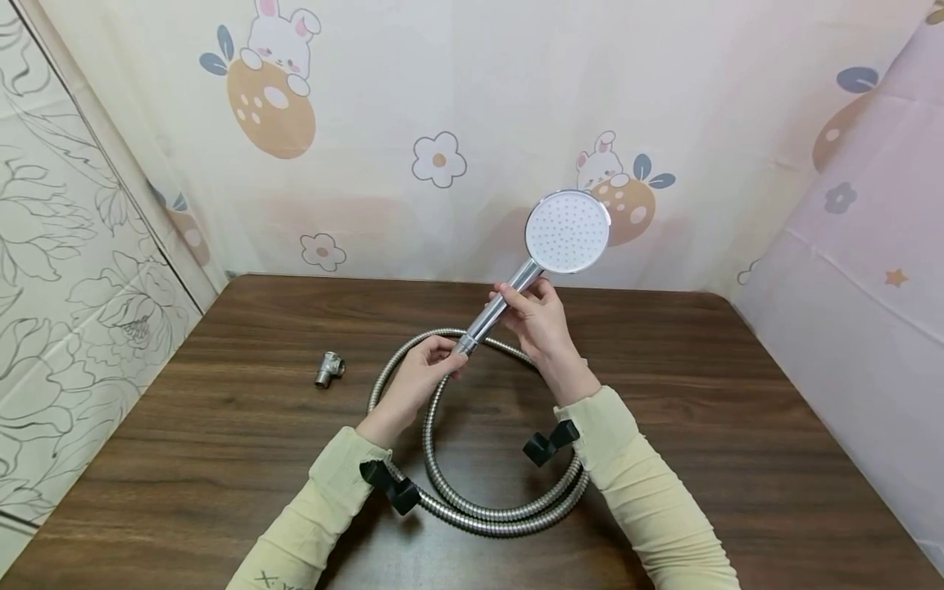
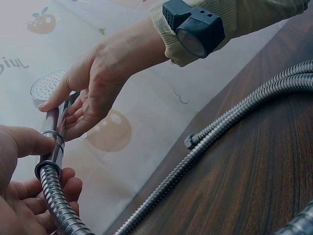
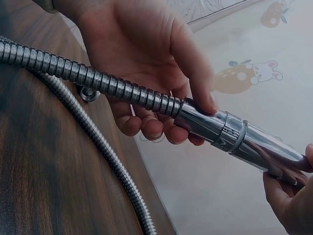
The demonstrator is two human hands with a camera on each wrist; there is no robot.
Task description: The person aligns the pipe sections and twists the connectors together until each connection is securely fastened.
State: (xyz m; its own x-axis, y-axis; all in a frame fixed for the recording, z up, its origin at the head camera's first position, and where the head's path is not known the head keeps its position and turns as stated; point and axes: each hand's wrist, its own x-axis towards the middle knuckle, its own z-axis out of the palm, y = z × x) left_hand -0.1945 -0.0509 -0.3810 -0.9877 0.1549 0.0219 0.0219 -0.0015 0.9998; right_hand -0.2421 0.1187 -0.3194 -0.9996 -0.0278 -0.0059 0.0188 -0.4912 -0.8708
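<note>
A shower head [image 1: 568, 232] with a white nozzle face and chrome handle is held tilted above the table, its face toward the head camera. My right hand [image 1: 542, 324] grips the handle just below the round face. My left hand [image 1: 420, 377] pinches the chrome end nut [image 3: 200, 120] of a ribbed metal shower hose [image 1: 509, 520], thumb on top. In the right wrist view the nut sits in line against the handle's base; I cannot tell how tight the joint is. Coiled on the table, the hose has a loose end with a nut [image 2: 190, 142].
A small chrome T-shaped fitting [image 1: 330, 369] stands on the brown wooden table [image 1: 221, 393] left of the hose coil. Behind the table hangs a printed curtain [image 1: 369, 98]. Black wrist cameras [image 1: 549, 442] are strapped to both sleeves, over the coil.
</note>
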